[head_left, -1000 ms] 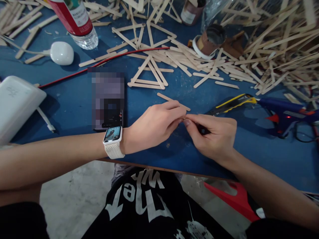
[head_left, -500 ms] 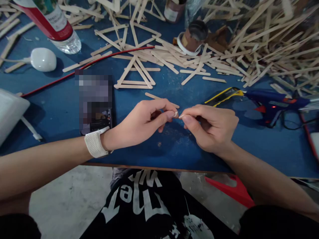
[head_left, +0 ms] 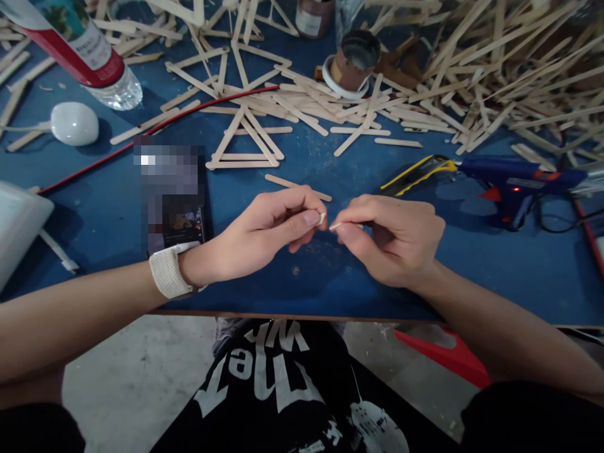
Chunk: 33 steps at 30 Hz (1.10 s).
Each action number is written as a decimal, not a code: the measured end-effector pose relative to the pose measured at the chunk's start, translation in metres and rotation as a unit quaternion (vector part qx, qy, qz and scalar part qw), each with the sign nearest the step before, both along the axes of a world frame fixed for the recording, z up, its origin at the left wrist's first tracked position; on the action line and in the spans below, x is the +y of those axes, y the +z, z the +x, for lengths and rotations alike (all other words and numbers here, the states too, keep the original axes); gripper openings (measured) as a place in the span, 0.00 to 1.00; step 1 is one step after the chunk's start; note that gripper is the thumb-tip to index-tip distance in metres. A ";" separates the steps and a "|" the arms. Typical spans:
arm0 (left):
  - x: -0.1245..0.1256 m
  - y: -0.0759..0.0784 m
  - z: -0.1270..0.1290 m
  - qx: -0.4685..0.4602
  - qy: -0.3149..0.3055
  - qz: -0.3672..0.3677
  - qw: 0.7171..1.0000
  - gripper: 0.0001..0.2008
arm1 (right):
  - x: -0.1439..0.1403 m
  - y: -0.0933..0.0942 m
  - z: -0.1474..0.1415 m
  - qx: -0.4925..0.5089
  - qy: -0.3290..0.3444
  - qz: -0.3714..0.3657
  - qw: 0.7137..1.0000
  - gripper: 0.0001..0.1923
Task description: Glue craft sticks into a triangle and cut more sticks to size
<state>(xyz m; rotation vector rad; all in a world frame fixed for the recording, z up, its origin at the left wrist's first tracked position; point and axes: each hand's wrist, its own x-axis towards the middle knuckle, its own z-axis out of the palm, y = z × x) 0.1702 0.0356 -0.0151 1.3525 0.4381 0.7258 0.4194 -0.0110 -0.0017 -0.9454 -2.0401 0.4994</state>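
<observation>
My left hand (head_left: pixel 268 229) pinches a tiny pale bit (head_left: pixel 322 218) between thumb and finger. My right hand (head_left: pixel 394 236) pinches a thin, pale sliver (head_left: pixel 336 225) the same way, its tip just beside my left thumb. A flat wooden stick (head_left: pixel 297 187) lies on the smooth blue table (head_left: pixel 330 283) just past my left knuckles. A yellow knife (head_left: pixel 418 173) lies beyond my right hand. The table edge is close under my wrists, with bare blue room there. A moment ago my fingertips touched; now they are a little apart.
</observation>
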 end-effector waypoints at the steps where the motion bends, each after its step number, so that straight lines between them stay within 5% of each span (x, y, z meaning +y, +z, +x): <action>1: -0.001 0.000 0.000 0.009 0.004 0.006 1.000 0.15 | 0.001 0.005 0.002 -0.003 0.028 -0.011 1.000 0.10; 4: -0.003 -0.001 0.000 0.039 0.013 0.038 0.998 0.09 | 0.004 0.033 0.016 -0.097 0.146 -0.056 0.983 0.12; 7: -0.006 -0.002 0.000 0.054 0.025 0.094 0.994 0.06 | -0.004 0.060 0.043 -0.223 0.256 -0.161 0.927 0.16; 9: -0.008 -0.004 0.000 0.063 0.038 0.133 0.988 0.07 | -0.016 0.066 0.067 -0.280 0.284 -0.278 0.874 0.19; 11: -0.009 -0.007 0.001 0.074 0.043 0.160 0.983 0.05 | -0.029 0.063 0.093 -0.312 0.255 -0.332 0.853 0.15; 17: -0.010 -0.013 0.001 0.069 0.030 0.200 0.977 0.03 | -0.015 0.047 0.127 -0.380 0.029 -0.101 0.919 0.17; 20: -0.010 -0.012 0.001 0.073 0.042 0.213 0.973 0.05 | 0.015 0.039 0.121 -0.421 -0.040 0.019 0.906 0.21; 28: -0.010 -0.012 0.001 0.070 0.032 0.215 0.974 0.11 | 0.047 0.013 0.134 -0.472 -0.016 -0.093 0.877 0.30; 33: -0.008 -0.013 0.002 0.057 0.048 0.215 0.974 0.13 | 0.039 0.016 0.122 -0.431 -0.047 -0.029 0.901 0.28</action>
